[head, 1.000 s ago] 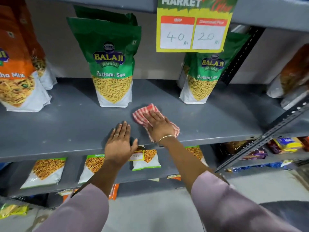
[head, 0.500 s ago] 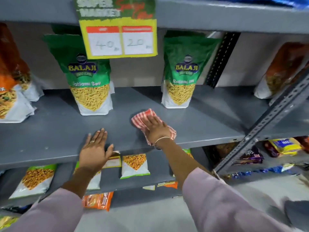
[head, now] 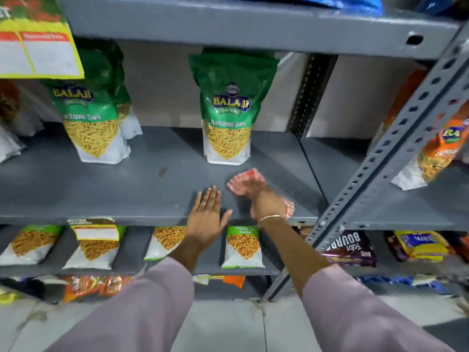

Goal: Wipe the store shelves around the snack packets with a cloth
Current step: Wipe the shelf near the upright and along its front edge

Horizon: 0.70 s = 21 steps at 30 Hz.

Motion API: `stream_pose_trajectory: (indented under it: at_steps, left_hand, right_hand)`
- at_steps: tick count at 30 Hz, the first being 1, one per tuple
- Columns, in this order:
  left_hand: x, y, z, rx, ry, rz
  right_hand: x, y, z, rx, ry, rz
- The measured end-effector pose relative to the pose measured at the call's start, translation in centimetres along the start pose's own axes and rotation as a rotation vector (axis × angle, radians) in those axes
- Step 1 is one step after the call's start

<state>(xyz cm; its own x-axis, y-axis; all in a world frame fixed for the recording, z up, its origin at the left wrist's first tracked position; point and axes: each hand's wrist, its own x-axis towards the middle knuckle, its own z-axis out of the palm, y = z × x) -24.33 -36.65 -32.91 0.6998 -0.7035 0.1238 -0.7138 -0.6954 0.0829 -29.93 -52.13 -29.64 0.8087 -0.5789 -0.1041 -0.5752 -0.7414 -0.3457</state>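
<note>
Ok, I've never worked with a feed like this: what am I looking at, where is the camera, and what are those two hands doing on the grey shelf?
There is no machine here. A person wears one wide-angle camera on the head, so you look forward and down along both pink-sleeved arms. The grey metal shelf fills the middle of the view. On it stand two green Balaji Ratlami Sev snack pouches, one at the left and one near the middle. The left hand lies flat and open near the shelf's front edge, holding nothing. The right hand, with a thin bangle at the wrist, presses a red-and-white checked cloth onto the shelf just in front of the middle pouch. It is blurred. Smaller snack packets lie on the shelf below.
</note>
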Motion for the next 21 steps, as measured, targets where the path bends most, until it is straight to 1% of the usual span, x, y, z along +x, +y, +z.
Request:
stream_pose_trajectory:
  at_steps: [1,2,3,4,5,6,8,9,12,17,19,21]
  left_hand:
    - [0.3,-0.2,0.2,0.016,0.014,-0.010]
    - [0.4,-0.5,0.4,0.029,0.024,-0.013]
    - [0.4,-0.7,0.6,0.031,0.026,-0.008]
    - [0.4,-0.8,0.7,0.026,0.028,0.003]
    - [0.4,-1.0,0.8,0.013,0.030,0.013]
    - [0.4,-1.1,0.9,-0.007,0.041,0.022]
    - [0.4,-1.1,1.0,-0.045,0.078,0.024]
    - [0.5,-1.1,1.0,-0.057,0.098,0.024]
    - [0.5,-1.3,1.2,-0.042,0.082,0.045]
    - [0.7,-1.4,1.7,-0.051,0.110,0.031]
    - [0.8,-1.4,1.7,-0.044,0.130,0.032]
    - [0.8,-1.4,1.7,-0.048,0.104,0.032]
  right_hand:
    - [-0.1,0.8,-0.7,0.187,0.058,0.155]
    - [-0.2,1.7,-1.5,0.358,0.154,0.257]
    - [-0.1,2.8,-2.1,0.471,0.280,0.347]
    - [0.1,3.8,-2.5,0.450,0.337,0.439]
    - [0.4,4.7,-2.7,0.363,0.309,0.524]
    - [0.6,5.4,-2.6,0.265,0.246,0.563]
    - [2.7,5.9,-2.1,0.159,0.172,0.556]
    - [3.8,6.0,-1.8,0.143,0.175,0.568]
    - [6.7,5.9,-1.6,0.210,0.250,0.632]
    - [10.2,5.1,-1.1,0.175,0.426,0.576]
    - [11.3,5.0,-1.0,0.157,0.423,0.560]
    - [11.8,5.0,-1.1,0.123,0.388,0.546]
